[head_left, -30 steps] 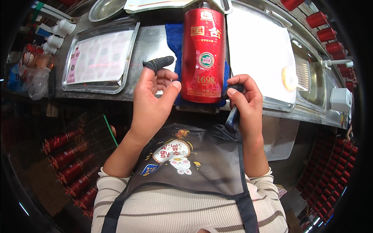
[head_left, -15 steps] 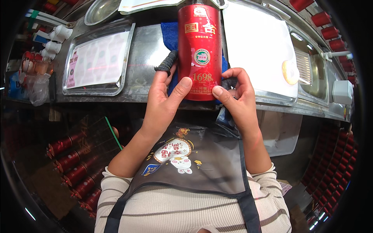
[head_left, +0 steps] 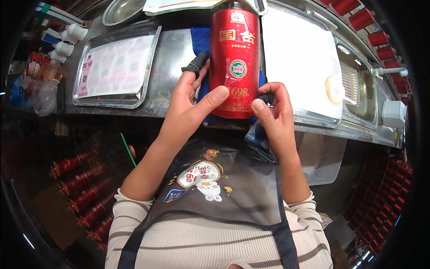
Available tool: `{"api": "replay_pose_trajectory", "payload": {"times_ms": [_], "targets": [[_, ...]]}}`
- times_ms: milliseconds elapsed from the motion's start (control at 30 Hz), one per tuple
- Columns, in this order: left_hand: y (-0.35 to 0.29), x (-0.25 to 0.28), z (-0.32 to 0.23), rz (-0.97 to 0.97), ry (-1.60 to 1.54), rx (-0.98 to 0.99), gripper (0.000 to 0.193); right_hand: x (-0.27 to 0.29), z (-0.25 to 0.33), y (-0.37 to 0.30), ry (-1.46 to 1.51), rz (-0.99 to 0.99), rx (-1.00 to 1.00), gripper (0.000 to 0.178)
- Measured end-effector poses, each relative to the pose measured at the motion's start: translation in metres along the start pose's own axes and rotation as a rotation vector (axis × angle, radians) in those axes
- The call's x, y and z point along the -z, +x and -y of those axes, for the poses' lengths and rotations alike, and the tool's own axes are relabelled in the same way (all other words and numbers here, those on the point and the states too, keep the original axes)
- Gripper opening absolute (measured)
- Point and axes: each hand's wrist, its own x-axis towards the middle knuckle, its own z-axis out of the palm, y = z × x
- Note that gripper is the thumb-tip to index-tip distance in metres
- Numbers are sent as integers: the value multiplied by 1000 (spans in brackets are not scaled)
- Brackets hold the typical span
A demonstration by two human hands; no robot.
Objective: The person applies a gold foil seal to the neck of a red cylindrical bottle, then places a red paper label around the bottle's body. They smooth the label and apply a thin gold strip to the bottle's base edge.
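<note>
Red bottle [head_left: 235, 49]: lay at the middle of the near edge of the metal table [head_left: 169, 56], base toward that edge and neck toward the far one, between the two hands
Blue cloth [head_left: 199, 41]: lay under the bottle, showing at its sides
Left hand [head_left: 183, 105]: was at the bottle's lower left, thumb over the front, the other fingers beside its left side and spread from the thumb; how firmly they pressed I could not tell
Right hand [head_left: 278, 119]: was at the lower right side, thumb and forefinger apart by the bottle's edge; whether they gripped it I could not tell
Dark finger sleeves [head_left: 195, 64]: covered a fingertip on each hand
Clear tray [head_left: 109, 105]: sat toward the table's left end by the near edge, with a printed sheet [head_left: 121, 67] in it
White sheet [head_left: 298, 62]: lay right of the bottle, a round yellow-and-white thing [head_left: 333, 89] at its right edge
Sink [head_left: 368, 96]: was set toward the table's right end
Metal bowl [head_left: 121, 11]: stood near the far left
</note>
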Motion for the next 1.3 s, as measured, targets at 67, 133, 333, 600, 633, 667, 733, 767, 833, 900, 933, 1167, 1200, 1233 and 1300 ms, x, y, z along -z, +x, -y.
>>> {"api": "replay_pose_trajectory", "payload": {"times_ms": [67,133,333,600,633,667,733,767,833,900,933,1167,1200,1233,1300], "targets": [[0,-3,2,17,35,-10,81,-2,0,-1,-62,3,18,41],[-3,-4,0,62,47,4,80,0,-4,0,-135,27,10,40],[-2,4,4,68,124,-30,76,8,-10,6,62,75,30,39],[-5,-6,-4,67,193,-11,86,8,-10,3,20,58,23,39],[-5,-5,-4,78,194,-7,87,5,-10,2,13,52,53,41],[-5,-6,-4,84,189,-6,87,4,-10,2,-20,53,53,41],[-6,-5,-6,85,178,-10,88,3,-8,3,-88,67,56,43],[-6,-3,-4,99,190,-18,87,3,-9,3,-50,65,46,42],[-5,0,-1,119,210,-48,85,6,-8,6,18,70,36,41],[-3,0,-2,81,50,3,84,11,-7,6,68,87,-21,41],[-2,-2,-2,64,-32,28,84,12,-7,5,92,95,-50,41],[21,-20,-1,-69,213,-76,78,16,5,12,285,-144,-78,12],[22,-19,0,-64,255,-48,77,16,10,9,295,-140,-49,16],[21,-17,0,-59,298,-20,76,16,14,7,304,-134,-20,21],[22,-16,4,-76,269,-52,60,2,26,-2,171,-148,102,32]]}}
